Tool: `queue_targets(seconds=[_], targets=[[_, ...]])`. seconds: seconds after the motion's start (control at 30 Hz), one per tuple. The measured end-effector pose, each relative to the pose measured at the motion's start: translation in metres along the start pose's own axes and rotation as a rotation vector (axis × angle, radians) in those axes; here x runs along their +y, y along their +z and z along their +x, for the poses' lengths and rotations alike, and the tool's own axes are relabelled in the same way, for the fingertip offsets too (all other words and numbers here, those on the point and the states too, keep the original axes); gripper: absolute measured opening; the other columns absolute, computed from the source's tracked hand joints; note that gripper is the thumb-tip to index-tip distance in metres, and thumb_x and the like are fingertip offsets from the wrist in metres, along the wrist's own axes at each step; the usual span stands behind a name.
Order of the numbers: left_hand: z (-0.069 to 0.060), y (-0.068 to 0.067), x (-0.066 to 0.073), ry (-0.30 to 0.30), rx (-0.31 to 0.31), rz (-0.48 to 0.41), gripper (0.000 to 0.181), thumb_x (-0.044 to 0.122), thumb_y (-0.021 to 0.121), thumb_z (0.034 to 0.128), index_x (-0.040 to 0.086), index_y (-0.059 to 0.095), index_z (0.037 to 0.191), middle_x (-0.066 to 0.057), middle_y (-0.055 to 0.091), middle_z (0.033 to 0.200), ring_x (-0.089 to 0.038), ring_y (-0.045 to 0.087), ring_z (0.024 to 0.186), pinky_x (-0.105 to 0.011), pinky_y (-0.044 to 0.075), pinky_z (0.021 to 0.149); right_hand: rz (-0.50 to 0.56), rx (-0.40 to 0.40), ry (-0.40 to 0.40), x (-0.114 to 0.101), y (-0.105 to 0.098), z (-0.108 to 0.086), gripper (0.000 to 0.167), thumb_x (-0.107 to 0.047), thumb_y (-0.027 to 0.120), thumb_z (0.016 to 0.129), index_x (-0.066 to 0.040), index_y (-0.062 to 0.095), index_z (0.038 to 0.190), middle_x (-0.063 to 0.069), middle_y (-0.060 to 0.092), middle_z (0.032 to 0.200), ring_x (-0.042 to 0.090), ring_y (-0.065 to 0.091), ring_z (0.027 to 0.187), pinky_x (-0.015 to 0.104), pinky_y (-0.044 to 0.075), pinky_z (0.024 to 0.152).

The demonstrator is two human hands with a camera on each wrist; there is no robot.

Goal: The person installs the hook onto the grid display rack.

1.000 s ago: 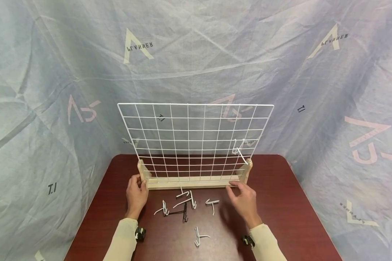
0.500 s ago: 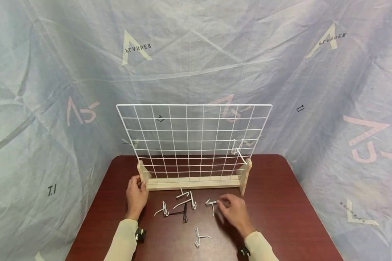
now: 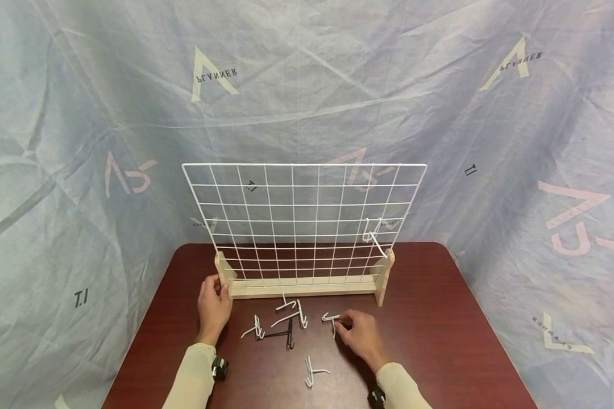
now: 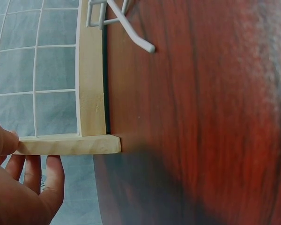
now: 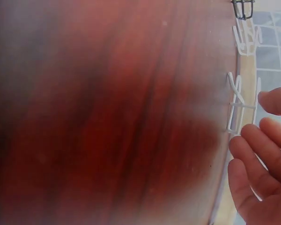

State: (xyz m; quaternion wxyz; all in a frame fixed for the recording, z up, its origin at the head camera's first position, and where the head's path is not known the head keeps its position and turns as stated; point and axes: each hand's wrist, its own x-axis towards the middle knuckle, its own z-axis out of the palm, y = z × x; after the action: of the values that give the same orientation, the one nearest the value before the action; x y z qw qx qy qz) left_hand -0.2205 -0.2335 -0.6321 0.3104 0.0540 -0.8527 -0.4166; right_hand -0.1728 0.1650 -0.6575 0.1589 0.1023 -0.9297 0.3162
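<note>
A white wire grid panel [image 3: 305, 220] stands upright in a pale wooden base [image 3: 302, 288]. My left hand [image 3: 215, 307] holds the base's left end piece [image 4: 68, 145], thumb on one face and fingertips on the other. Over the table, my right hand [image 3: 363, 336] reaches a white wire hook [image 3: 330, 317], its fingertips at the hook's right end. In the right wrist view that hook [image 5: 232, 105] lies beside the thumb and fingers, which stand apart; whether they touch it is hard to tell. Another white hook [image 3: 373, 237] hangs on the panel's right side.
Loose on the dark red table [image 3: 430, 318] lie more white hooks [image 3: 258, 328] and a black hook [image 3: 289, 334], left of my right hand. One white hook [image 3: 309, 372] lies nearer the front edge. Printed grey cloth [image 3: 307, 85] surrounds the table.
My right hand has left the base's right end and moved left and toward me, to the white hook. The left hand stays on the base; the hooks lie as before.
</note>
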Motion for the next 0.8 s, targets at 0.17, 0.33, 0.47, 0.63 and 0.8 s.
queue_targets(seconds=[0.17,0.33,0.47,0.63,0.8], targets=[[0.000,0.000,0.000,-0.006,0.000,-0.001,0.027,-0.002,0.069,0.0977,-0.003,0.061,0.124,-0.025,0.064,0.113,-0.043,0.069,0.103,-0.055,0.056,0.084,-0.024,-0.035,0.018,-0.001,0.004,0.002,0.015,-0.025,0.092,0.080,-0.021,0.078,0.085,-0.012,0.076,0.079,0.005,0.070,0.073,0.029,0.056,0.070],[0.000,0.000,-0.001,0.002,0.008,0.002,0.028,-0.001,0.069,0.0972,-0.003,0.061,0.124,-0.025,0.064,0.113,-0.043,0.070,0.103,-0.055,0.057,0.084,-0.028,-0.059,0.037,-0.003,0.005,0.002,0.015,-0.025,0.091,0.080,-0.020,0.079,0.086,-0.010,0.077,0.080,0.008,0.070,0.074,0.031,0.056,0.070],[0.000,0.001,-0.002,0.009,0.016,0.003,0.028,-0.002,0.070,0.0966,-0.004,0.061,0.123,-0.025,0.064,0.112,-0.043,0.070,0.102,-0.056,0.057,0.083,-0.047,-0.082,0.052,-0.003,0.007,0.002,0.016,-0.026,0.092,0.080,-0.019,0.079,0.087,-0.008,0.077,0.082,0.011,0.072,0.078,0.034,0.057,0.074],[0.000,0.001,-0.002,0.010,0.015,0.001,0.027,-0.001,0.069,0.0972,-0.004,0.061,0.123,-0.025,0.064,0.112,-0.043,0.070,0.102,-0.056,0.056,0.082,-0.067,-0.074,0.018,-0.005,0.009,0.003,0.018,-0.024,0.093,0.076,-0.016,0.079,0.086,-0.006,0.075,0.080,0.016,0.070,0.078,0.037,0.055,0.073],[0.000,0.001,-0.003,0.011,0.015,-0.005,0.027,-0.001,0.069,0.0974,-0.004,0.061,0.123,-0.026,0.064,0.112,-0.044,0.070,0.102,-0.056,0.056,0.082,-0.082,-0.069,0.016,-0.005,0.011,0.005,0.019,-0.023,0.093,0.075,-0.017,0.077,0.082,-0.007,0.068,0.076,0.013,0.062,0.074,0.035,0.050,0.070]])
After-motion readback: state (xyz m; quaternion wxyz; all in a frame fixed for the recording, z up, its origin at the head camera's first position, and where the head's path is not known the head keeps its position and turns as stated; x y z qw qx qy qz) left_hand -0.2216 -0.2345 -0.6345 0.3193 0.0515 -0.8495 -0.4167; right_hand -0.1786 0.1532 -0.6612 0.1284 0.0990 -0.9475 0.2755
